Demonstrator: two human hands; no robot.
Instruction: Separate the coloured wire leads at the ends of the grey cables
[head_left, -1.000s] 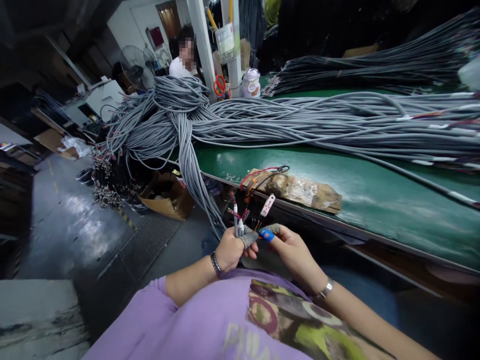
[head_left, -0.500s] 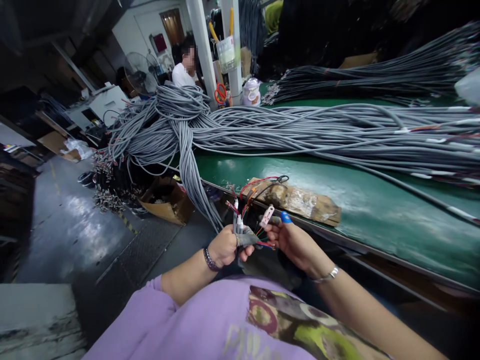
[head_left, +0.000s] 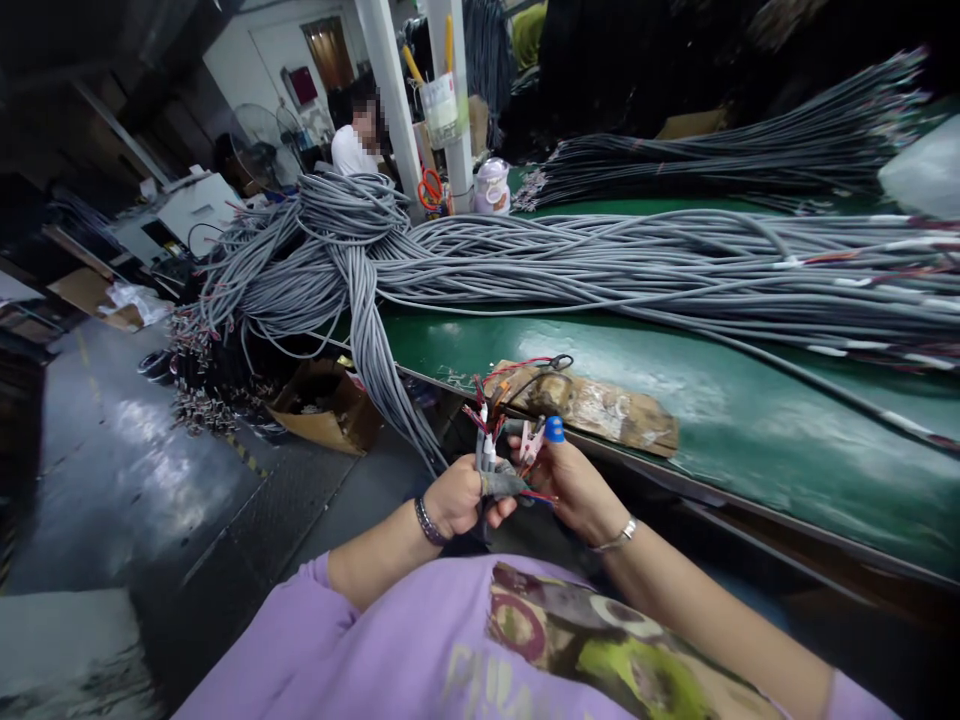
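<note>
My left hand (head_left: 459, 497) is closed around a few grey cables (head_left: 481, 450) near their stripped ends, where thin coloured wires (head_left: 475, 402) stick up above the fist. Dark grey wrapping covers one of its fingers. More red and blue wires (head_left: 541, 497) stick out sideways towards my right hand (head_left: 576, 485). That hand is closed on a small pink clip (head_left: 530, 440) close beside the cable ends, and a blue finger cover (head_left: 554, 429) sits on one digit. I cannot tell whether the clip touches a wire.
A worn wooden board (head_left: 615, 415) with red and black leads lies at the green table's (head_left: 750, 390) near edge. Behind it stretches a thick bundle of grey cables (head_left: 600, 250). A cardboard box (head_left: 322, 415) stands below, left. A person in white (head_left: 352, 150) sits farther back.
My right hand has moved slightly left, closer to my left hand, and the pink clip has turned in its fingers. My left hand keeps its hold on the cables. The view has shifted slightly.
</note>
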